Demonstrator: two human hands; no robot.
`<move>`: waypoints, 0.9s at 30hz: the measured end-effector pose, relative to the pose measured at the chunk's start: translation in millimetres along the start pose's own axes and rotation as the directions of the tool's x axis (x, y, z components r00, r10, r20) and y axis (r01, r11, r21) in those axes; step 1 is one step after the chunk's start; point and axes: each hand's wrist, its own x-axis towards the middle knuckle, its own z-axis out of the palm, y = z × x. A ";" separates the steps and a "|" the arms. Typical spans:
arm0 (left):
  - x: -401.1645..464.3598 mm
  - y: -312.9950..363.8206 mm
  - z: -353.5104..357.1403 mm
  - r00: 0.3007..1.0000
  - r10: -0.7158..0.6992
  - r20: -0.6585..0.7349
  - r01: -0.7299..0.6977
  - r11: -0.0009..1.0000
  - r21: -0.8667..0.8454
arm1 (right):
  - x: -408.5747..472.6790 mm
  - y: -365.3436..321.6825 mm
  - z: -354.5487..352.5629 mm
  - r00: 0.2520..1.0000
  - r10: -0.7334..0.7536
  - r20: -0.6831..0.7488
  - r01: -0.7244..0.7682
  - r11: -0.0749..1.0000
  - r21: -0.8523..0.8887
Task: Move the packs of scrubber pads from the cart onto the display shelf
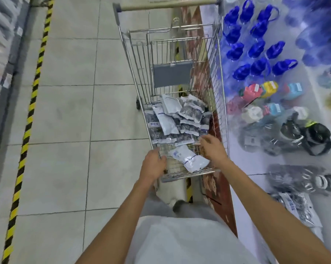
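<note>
Over the cart (217,77), right hand (211,147) reaches, fingers relaxed; left hand (153,164) grips its rim.

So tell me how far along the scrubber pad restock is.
Done: at least one pack lies on the display shelf. In hand: nothing yet; the left hand grips the cart rim, the right hand reaches open over the pile. Left: most packs, including a loose one.
</note>
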 end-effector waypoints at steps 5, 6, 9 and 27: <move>78.7 23.4 -17.8 0.995 -0.082 0.063 0.089 0.988 -0.126 | 74.0 -29.5 -1.7 0.965 0.263 -0.013 -0.244 0.912 0.330; 93.7 26.9 -18.8 0.992 -0.107 0.067 0.116 0.982 -0.148 | 86.6 -35.8 -2.7 0.957 0.291 -0.001 -0.270 0.890 0.366; 142.6 34.8 -14.8 0.978 -0.186 0.094 0.200 0.964 -0.176 | 124.5 -50.8 -10.0 0.932 0.362 0.014 -0.341 0.863 0.372; 336.4 -9.7 53.8 0.781 -0.599 0.177 0.591 0.617 -0.520 | 352.0 -2.4 28.1 0.758 0.628 0.174 -0.637 0.658 0.401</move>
